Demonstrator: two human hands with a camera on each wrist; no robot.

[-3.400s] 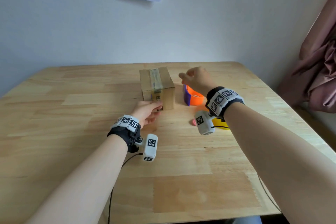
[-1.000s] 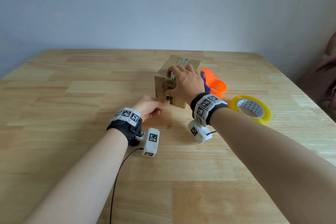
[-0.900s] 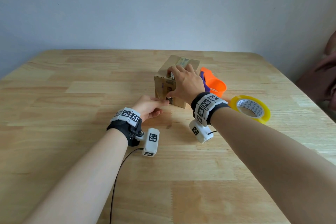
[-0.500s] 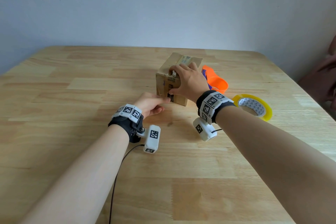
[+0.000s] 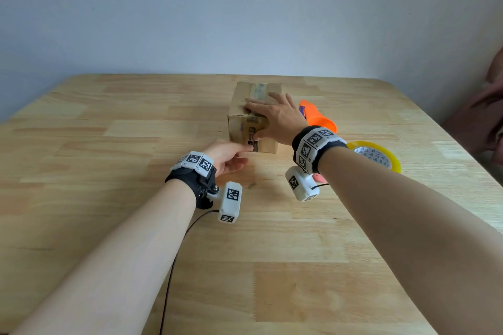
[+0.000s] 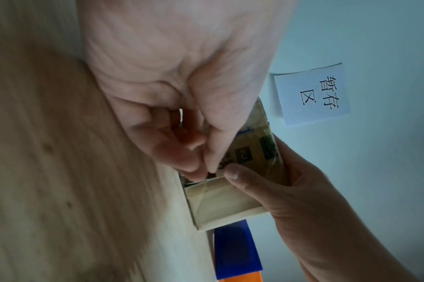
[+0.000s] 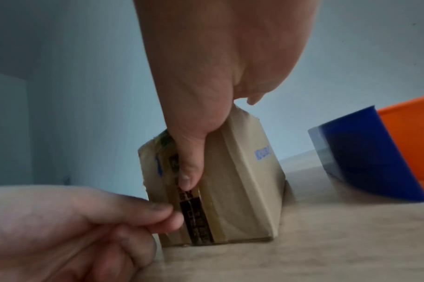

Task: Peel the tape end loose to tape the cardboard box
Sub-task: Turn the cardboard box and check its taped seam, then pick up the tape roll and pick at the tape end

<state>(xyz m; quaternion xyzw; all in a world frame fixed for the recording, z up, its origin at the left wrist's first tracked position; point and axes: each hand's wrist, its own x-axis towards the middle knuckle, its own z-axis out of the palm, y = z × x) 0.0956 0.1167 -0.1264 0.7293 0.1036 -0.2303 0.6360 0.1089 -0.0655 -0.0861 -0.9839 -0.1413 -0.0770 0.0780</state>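
A small cardboard box [image 5: 239, 128] stands mid-table, with old tape along its top and down its front face. My right hand [image 5: 254, 122] lies over the box, fingers spread flat on the top and thumb [image 7: 189, 171] pressed down the front. My left hand [image 5: 249, 147] rests on the table before the box. Its thumb and forefinger pinch the edge of the tape strip [image 7: 194, 215] low on the front face, just below the right thumb [image 6: 232, 173]. In the left wrist view the pinch [image 6: 211, 169] sits on the box [image 6: 225, 202]. A yellow tape roll [image 5: 392, 160] lies flat to the right.
An orange and blue tape dispenser [image 5: 317, 117] lies right behind the box, close to my right hand, also seen as the blue dispenser [image 7: 365, 162]. A paper sheet [image 6: 312, 95] hangs on the wall. Bare wooden table [image 5: 109, 144] stretches left and toward me.
The box has been turned squarer to me. My right fingers, curled at its top front edge before, now lie stretched flat over the top. The left hand stays at the lower front face.
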